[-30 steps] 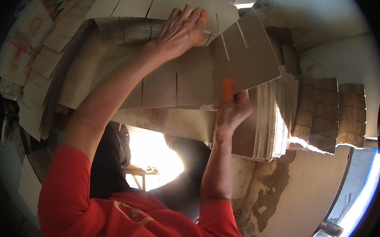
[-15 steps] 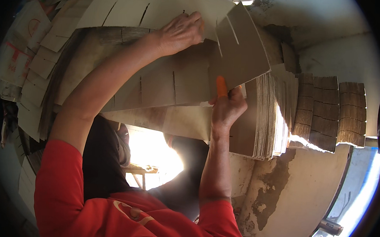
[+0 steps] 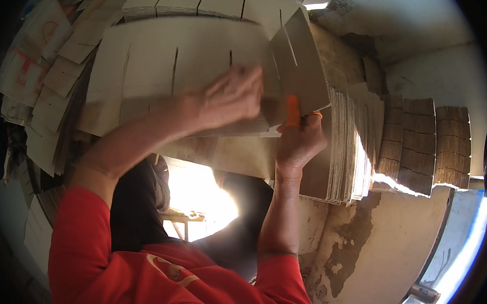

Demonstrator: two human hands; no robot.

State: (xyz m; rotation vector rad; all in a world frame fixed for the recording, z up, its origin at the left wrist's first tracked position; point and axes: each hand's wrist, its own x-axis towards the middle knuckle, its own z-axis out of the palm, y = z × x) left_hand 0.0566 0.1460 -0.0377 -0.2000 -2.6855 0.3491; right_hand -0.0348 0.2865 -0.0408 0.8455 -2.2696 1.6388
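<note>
My right hand is closed on the lower edge of a grey-brown slotted cardboard sheet that stands tilted up. Orange covers sit on two of its digits. My left hand, smeared by motion, is over a wide cardboard sheet with several dark slots. Whether its fingers grip that sheet's near edge does not show. Past the wide sheet lies a stack of slotted cardboard, its cut edges facing me.
Packed cardboard sheets stand on edge right of my right hand, then several bundles of slotted cardboard. Loose slotted sheets overlap at the left. A peeling wall rises at right; bright light comes from below the work surface.
My left hand has come from the far stack toward me, and the wide slotted sheet now lies nearer, in front of that stack. My right hand has shifted slightly right with its tilted sheet.
</note>
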